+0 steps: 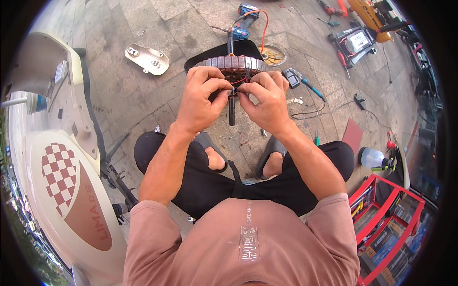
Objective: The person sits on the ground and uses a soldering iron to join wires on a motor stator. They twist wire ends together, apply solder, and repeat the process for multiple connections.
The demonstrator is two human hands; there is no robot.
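In front of me stands a motor stator with copper windings [229,63], its black shaft [232,112] pointing towards me. My left hand [207,96] pinches thin wires [234,89] at the near side of the stator between thumb and forefinger. From the right, my right hand [264,96] pinches the same small bundle, its fingertips close to the left ones. Red wires [239,82] run from the windings to the fingers. The exact wire ends are too small to tell. Behind the stator lies a black tray-like piece [247,45].
Beyond lies a blue cordless power tool [243,25]. On the right are a soldering iron [312,87], a green-handled screwdriver [317,138], a spray bottle [372,158] and a red tool rack [379,186]. A cream cover [147,60] and scooter body [64,178] are left.
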